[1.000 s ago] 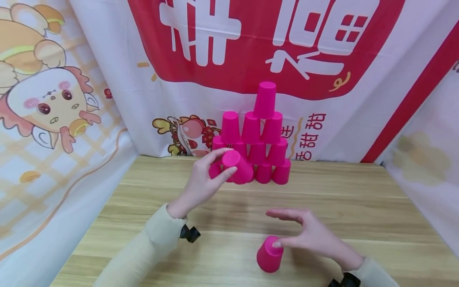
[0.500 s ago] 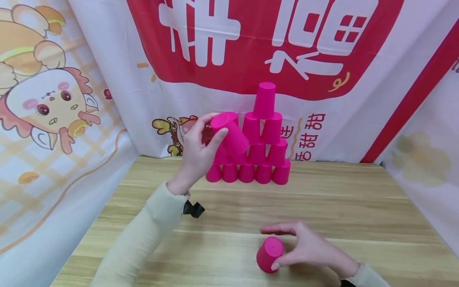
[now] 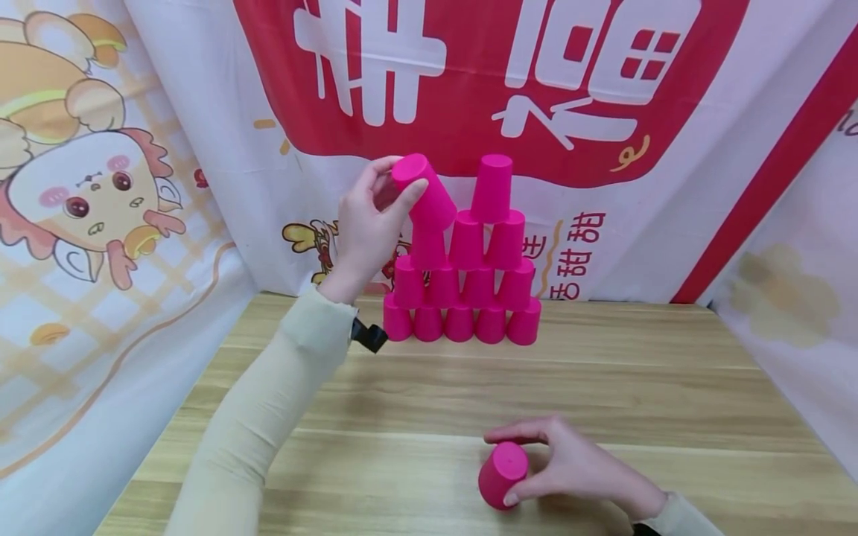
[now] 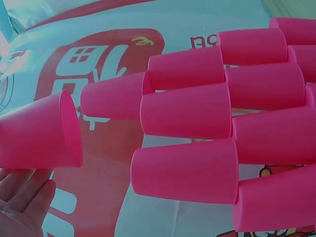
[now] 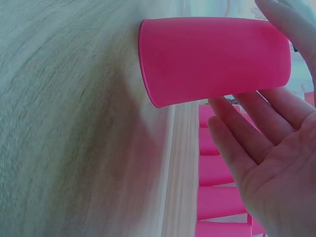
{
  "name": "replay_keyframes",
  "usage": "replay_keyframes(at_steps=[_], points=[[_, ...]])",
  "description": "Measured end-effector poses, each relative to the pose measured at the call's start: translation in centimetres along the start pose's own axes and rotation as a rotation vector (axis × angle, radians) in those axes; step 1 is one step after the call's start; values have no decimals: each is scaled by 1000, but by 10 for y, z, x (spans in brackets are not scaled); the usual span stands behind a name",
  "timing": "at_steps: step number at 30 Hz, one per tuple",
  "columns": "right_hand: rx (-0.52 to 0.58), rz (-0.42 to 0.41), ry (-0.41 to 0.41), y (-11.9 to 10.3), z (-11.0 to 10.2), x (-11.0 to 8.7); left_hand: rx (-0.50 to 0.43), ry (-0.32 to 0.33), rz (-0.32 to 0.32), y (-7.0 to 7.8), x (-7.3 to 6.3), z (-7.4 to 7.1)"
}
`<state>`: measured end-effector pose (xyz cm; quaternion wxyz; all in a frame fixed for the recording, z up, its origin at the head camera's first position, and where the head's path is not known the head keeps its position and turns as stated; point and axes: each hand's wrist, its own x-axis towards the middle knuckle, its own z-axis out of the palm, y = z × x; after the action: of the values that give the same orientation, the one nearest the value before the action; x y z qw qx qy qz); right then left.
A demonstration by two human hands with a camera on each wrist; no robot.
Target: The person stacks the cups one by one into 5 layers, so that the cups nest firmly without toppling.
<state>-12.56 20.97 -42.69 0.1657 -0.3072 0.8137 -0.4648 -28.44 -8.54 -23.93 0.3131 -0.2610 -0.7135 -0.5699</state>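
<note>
In the head view my left hand (image 3: pixel 369 216) grips a pink plastic cup (image 3: pixel 432 195) between thumb and fingers. The cup is upside down and tilted, in front of the left end of the stack's third row. Its open rim faces the stacked cups (image 4: pixel 185 170) in the left wrist view. My right hand (image 3: pixel 576 469) is around a second pink cup (image 3: pixel 501 476), which stands upside down near the front of the table. The thumb lies on its near side and the fingers curve behind it, as the right wrist view (image 5: pixel 215 61) also shows.
A pyramid of upside-down pink cups (image 3: pixel 459 324) stands at the back of the table (image 3: pixel 623 387). One cup (image 3: pixel 492 187) tops it on the right side. A printed white and red cloth (image 3: pixel 456 138) hangs right behind, and another (image 3: pixel 87 223) lines the left.
My left hand has raised its cup from in front of the lower rows to above the third row's left end. My right hand has lowered around the cup on the table.
</note>
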Motion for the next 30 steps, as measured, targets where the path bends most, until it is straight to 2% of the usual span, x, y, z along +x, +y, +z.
replay_keyframes(at_steps=[4, 11, 14, 16, 20, 23, 26, 30], points=[[10, -11, -6, 2, 1, 1, -4, -8, -21, 0, 12, 4], [54, 45, -33, 1, 4, 2, 35, -48, -100, 24, 20, 11], [64, 68, -42, 0, 3, 2, 17, -55, -141, 26, 22, 13], [66, 77, -48, 1, 2, 3, 5, -53, -166, 18, 24, 15], [68, 87, -54, 4, 2, 3, -14, -43, -222, -8, 31, 21], [63, 90, -57, 6, 1, 2, -15, -45, -237, -24, 37, 26], [65, 102, -67, 8, 1, 2, -8, -62, -240, -32, 40, 31], [65, 108, -82, 10, 1, 2, -12, -83, -255, -34, 41, 34]])
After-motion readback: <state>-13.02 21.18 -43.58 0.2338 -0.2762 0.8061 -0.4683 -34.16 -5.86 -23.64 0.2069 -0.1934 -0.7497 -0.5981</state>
